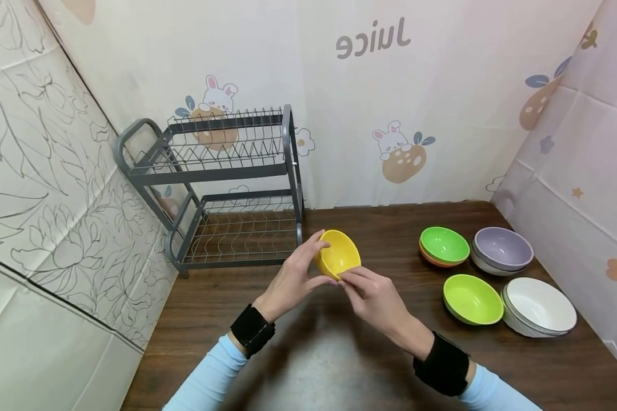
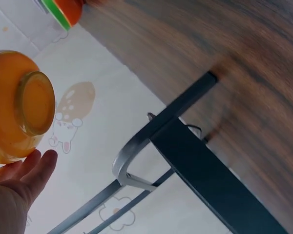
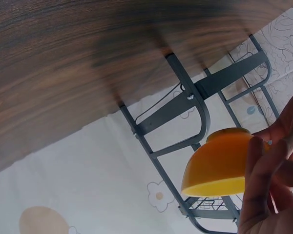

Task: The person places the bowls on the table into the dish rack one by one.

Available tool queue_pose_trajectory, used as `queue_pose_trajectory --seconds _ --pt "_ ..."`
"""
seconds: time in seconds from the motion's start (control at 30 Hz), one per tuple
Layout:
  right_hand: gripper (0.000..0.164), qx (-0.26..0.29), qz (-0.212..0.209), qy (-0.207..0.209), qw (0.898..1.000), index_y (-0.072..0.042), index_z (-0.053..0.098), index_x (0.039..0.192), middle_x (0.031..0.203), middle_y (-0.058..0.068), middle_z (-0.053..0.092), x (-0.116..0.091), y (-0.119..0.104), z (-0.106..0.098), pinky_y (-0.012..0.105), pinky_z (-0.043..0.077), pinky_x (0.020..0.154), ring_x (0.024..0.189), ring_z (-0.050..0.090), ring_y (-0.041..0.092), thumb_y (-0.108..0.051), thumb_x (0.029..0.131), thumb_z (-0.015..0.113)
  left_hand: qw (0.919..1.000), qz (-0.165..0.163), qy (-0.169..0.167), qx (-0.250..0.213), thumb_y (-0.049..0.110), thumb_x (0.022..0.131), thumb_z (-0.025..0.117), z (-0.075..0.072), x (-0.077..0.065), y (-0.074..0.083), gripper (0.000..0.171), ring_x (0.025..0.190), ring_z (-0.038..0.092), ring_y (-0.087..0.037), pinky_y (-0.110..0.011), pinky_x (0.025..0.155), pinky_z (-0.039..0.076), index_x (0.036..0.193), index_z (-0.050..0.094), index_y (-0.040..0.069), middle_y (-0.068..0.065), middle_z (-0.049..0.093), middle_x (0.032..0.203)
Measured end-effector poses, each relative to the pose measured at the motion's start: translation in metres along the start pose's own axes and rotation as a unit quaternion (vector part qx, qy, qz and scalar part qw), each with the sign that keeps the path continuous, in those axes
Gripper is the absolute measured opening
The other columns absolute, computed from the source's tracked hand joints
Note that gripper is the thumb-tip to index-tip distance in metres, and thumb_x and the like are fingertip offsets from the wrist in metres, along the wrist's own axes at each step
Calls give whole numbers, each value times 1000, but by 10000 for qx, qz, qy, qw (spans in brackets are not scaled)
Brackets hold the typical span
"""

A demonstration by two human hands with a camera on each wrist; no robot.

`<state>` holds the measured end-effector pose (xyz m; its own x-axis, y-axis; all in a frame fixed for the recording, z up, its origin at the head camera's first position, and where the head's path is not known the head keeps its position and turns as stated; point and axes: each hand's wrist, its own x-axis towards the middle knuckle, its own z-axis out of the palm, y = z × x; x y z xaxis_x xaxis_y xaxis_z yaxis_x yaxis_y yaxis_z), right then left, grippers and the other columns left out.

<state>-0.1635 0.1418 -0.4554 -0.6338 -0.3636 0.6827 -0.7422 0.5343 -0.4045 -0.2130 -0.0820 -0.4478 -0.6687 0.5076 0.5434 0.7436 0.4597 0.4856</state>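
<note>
A round yellow bowl (image 1: pixel 341 255) was pinched by both hands (image 1: pixel 295 271) (image 1: pixel 377 299), not yet set down, with white, purple and green bowls (image 1: pixel 542 305) (image 1: pixel 503 248) (image 1: pixel 473 299) left near the wooden desk's (image 1: pixel 391 228) right edge.

At the back left of the desk (image 1: pixel 391 245), the two-tier rack (image 1: pixel 211 173) bars the way: its upper wires close off the lower tier from above, while the lower front opens over a low bar. Rightward, bare wood forms a lane to the back edge, broad enough for a hand; the yellow bowl (image 1: pixel 343 251), raised between left grip (image 1: pixel 294 275) and right grip (image 1: pixel 383 302), obstructs its left side. Space between left grip and rack seems slim, though depth is hard to judge. Toward the right edge, green bowl (image 1: pixel 444 244), purple bowl (image 1: pixel 504 248), lime bowl (image 1: pixel 473 299) and white bowl (image 1: pixel 540 305) crowd together, leaving narrow slots at most.
</note>
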Motion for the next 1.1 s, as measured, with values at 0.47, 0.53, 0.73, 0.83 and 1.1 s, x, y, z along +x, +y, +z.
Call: queue_pose_trajectory --seconds 0.47,0.53,0.73,0.83,1.1 --pt "34 -168 465 -46 9988 -5 76 121 102 2 75 -6 9 1 29 60 65 83 71 7 0 88 83 9852 635 230 1576 24 77 96 -39 -17 -11 67 130 53 -37 -45 103 54 132 60 9 -20 41 161" --pt "33 -212 459 -14 9987 -5 76 121 102 1 75 -7 11 1 31 60 65 83 71 8 0 89 82 9843 548 299 1653 22 76 96 -46 -21 -14 67 130 53 -37 -46 103 55 131 61 10 -20 41 161" --pt "30 -189 515 27 9985 -5 76 121 104 2 76 -9 15 2 37 60 62 84 71 10 0 91 79 9809 289 377 1886 19 76 97 -63 -30 -24 63 132 52 -39 -50 104 53 127 62 9 -20 42 161" --pt "30 -178 527 36 9984 -4 77 121 103 3 76 -11 16 3 36 60 61 84 70 10 1 91 78 9793 168 387 1982 18 76 96 -68 -36 -30 62 131 52 -40 -52 104 53 127 62 10 -21 41 161" --pt "29 -233 471 99 9986 -6 77 120 102 1 76 -11 19 6 32 59 61 83 69 9 0 91 78 9730 -95 508 2248 12 72 98 -85 -46 -47 63 133 50 -43 -58 107 47 123 61 9 -23 42 160"
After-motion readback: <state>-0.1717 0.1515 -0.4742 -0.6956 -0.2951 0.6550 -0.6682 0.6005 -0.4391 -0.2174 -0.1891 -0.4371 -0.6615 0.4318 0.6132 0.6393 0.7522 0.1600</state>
